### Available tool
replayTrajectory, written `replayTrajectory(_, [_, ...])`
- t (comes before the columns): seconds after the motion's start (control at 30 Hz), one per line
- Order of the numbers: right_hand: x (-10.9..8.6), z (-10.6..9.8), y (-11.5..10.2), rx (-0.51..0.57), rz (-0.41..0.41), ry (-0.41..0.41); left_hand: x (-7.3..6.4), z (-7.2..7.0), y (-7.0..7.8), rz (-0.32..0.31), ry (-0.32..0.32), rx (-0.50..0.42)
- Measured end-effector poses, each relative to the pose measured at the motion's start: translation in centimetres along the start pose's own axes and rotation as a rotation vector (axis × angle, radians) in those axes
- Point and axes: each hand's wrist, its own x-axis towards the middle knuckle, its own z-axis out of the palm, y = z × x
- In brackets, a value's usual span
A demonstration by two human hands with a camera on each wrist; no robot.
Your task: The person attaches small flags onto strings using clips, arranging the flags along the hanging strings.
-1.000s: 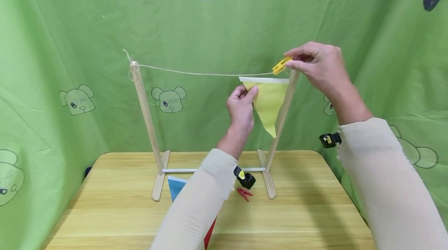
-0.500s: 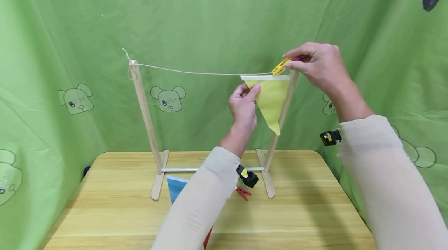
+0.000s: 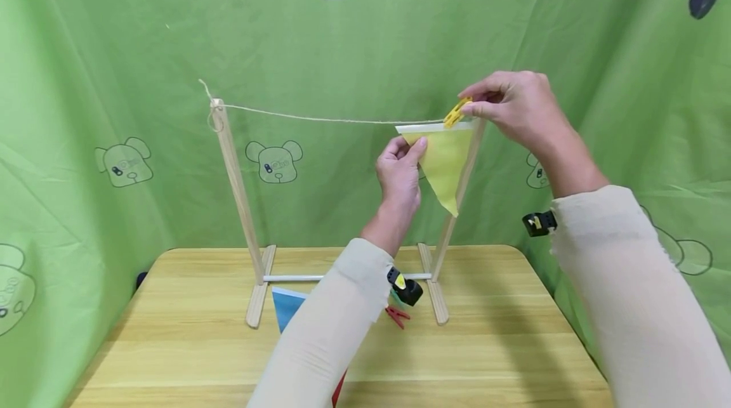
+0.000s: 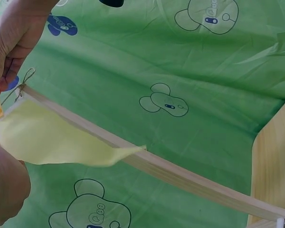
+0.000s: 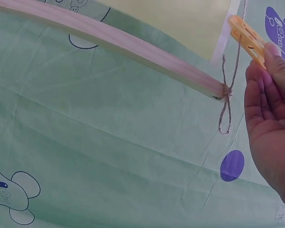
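My left hand [image 3: 400, 170] pinches a yellow triangular pennant [image 3: 442, 157] by its upper left part, thumb in front. The pennant's white top band [image 3: 425, 129] lies along the string [image 3: 342, 120], close to the right post. Thumb and fingers of my right hand [image 3: 516, 106] pinch a yellow clothespin [image 3: 457, 113] from above. Its tip overlaps the string and the white band near the pennant's right end. In the right wrist view, the clothespin [image 5: 249, 40] sits across the string at the pennant's edge, beside the knot [image 5: 227, 91] on the post.
The string runs between two wooden posts, left post [image 3: 237, 186] and right post [image 3: 465, 179], joined low down by a white rod [image 3: 294, 278]. On the wooden table [image 3: 485, 344] lie a red clothespin [image 3: 396, 316], a blue pennant [image 3: 287, 306] and a red piece [image 3: 339, 389], partly behind my left sleeve.
My left hand has shifted slightly right and up with the yellow pennant, bringing its white band to the string. The yellow clothespin has come down slightly, its tip now over the band.
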Motion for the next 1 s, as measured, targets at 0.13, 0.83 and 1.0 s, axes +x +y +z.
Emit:
replayTrajectory(0.13, [0.07,0.01,-0.12,0.003,-0.002,-0.01,0.1,-0.05,-0.07,0.008,-0.003,-0.011])
replayTrajectory(0.83, [0.02,0.01,-0.54,-0.059,-0.039,-0.062,0.46,-0.21,-0.21,0.015,-0.034,-0.025])
replayTrajectory(1.0, [0.07,0.08,-0.36,-0.072,-0.052,-0.065,0.56,-0.24,-0.25,0.016,-0.054,-0.016])
